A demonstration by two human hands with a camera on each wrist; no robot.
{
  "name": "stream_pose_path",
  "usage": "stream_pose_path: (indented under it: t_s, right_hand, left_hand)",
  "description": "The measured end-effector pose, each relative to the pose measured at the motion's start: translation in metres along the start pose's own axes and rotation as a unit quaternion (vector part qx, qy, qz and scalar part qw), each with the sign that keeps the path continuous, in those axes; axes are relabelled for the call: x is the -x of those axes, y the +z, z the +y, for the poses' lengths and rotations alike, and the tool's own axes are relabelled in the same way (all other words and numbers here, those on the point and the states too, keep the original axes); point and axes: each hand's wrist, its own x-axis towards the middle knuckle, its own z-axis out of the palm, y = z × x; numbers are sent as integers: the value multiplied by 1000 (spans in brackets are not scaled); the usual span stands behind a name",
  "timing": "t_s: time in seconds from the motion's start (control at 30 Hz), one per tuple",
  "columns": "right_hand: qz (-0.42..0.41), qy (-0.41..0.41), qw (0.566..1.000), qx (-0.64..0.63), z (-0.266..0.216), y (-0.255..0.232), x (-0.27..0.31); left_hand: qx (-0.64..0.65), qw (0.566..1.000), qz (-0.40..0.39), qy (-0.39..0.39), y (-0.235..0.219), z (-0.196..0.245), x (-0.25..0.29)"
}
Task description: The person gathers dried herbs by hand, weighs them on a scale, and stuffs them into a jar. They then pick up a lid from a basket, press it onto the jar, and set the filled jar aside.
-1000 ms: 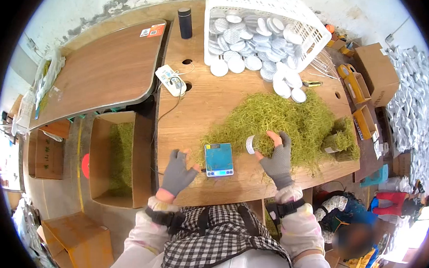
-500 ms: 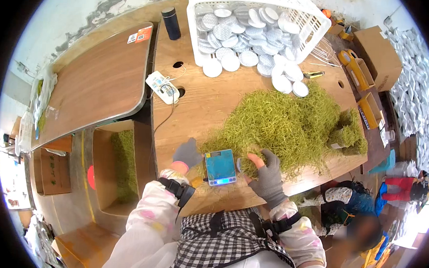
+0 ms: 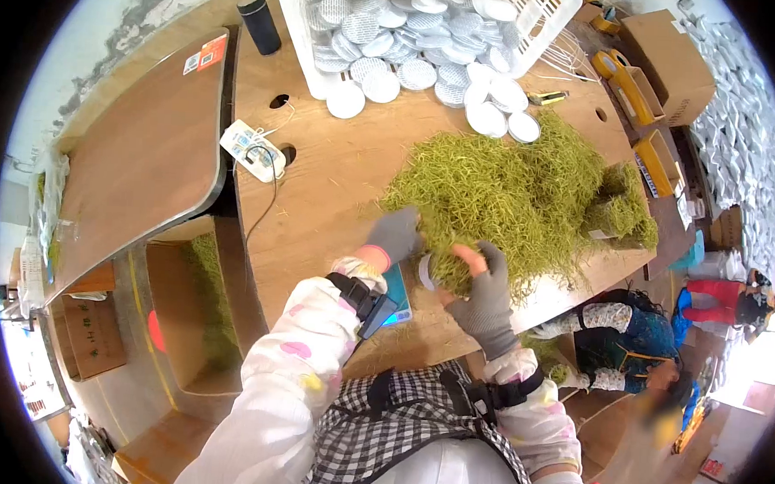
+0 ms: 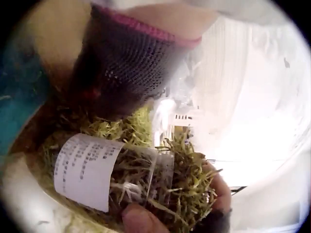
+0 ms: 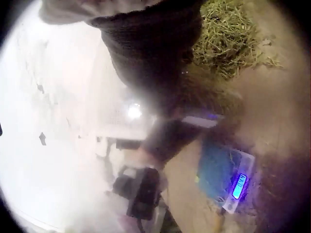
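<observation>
My right hand (image 3: 486,305), in a grey fingerless glove, grips a clear jar (image 4: 133,177) with a white printed label (image 4: 87,170). Dried green strands fill the jar and stick out of its mouth in the left wrist view. My gloved left hand (image 3: 395,234) is at the near-left edge of the heap of strands (image 3: 502,195), close beside the jar. Its fingertips are hidden among the strands, so I cannot tell whether they pinch any. Partly beneath the left forearm lies a blue scale (image 3: 396,294) with its display lit.
A white plastic basket (image 3: 549,15) of round silvery lids stands at the back. Filled jars (image 3: 612,219) stand right of the heap. A power strip (image 3: 253,151) lies at the left, a black bottle (image 3: 259,24) behind it. Another person (image 3: 630,339) is at the right.
My left hand has moved from left of the scale, across it, to the heap by the jar. The right hand still holds the jar, which has come closer to the scale.
</observation>
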Motion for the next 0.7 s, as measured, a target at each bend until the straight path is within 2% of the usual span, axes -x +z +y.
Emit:
stream_pose_path:
  t_s: [0.07, 0.1, 0.17, 0.2, 0.27, 0.33, 0.4, 0.47, 0.5, 0.57, 0.6, 0.67, 0.7]
  right_hand:
    - [6, 20, 1000, -14, 0, -12, -8]
    - [39, 27, 999, -23, 2, -18, -10]
    - [79, 59, 994, -42, -5, -36, -15]
    - [96, 17, 995, -11, 3, -41, -17]
    - [117, -2, 993, 1, -6, -55, -19]
    - [118, -1, 993, 11, -14, -63, -16]
    - [104, -38, 993, 39, -22, -66, -10]
    - [89, -43, 995, 27, -32, -52, -1]
    - [55, -62, 997, 4, -40, -43, 3]
    - [-2, -86, 996, -20, -56, -22, 11]
    - [-4, -91, 996, -23, -64, -12, 12]
    - [-60, -127, 990, -25, -77, 6, 16]
    - [-74, -144, 987, -16, -79, 15, 16]
  left_hand:
    - [154, 988, -25, -12, -22, 28, -4]
    - [156, 987, -23, -13, -31, 36, -1]
    - [232, 971, -3, 49, -49, 45, 6]
    - [232, 972, 2, 46, -55, 46, 13]
    - [224, 968, 100, 50, -67, 44, 27]
    - [219, 969, 112, 21, -84, 32, 48]
    - [215, 969, 125, -8, -90, 5, 73]
    - [172, 963, 209, 7, -70, -40, 103]
    - [169, 962, 216, 6, -69, -50, 122]
    - [147, 967, 196, -69, -60, -61, 163]
    - [145, 966, 202, -72, -53, -64, 182]
    - [145, 956, 214, -141, -37, -69, 223]
    - [143, 954, 218, -146, -30, -72, 241]
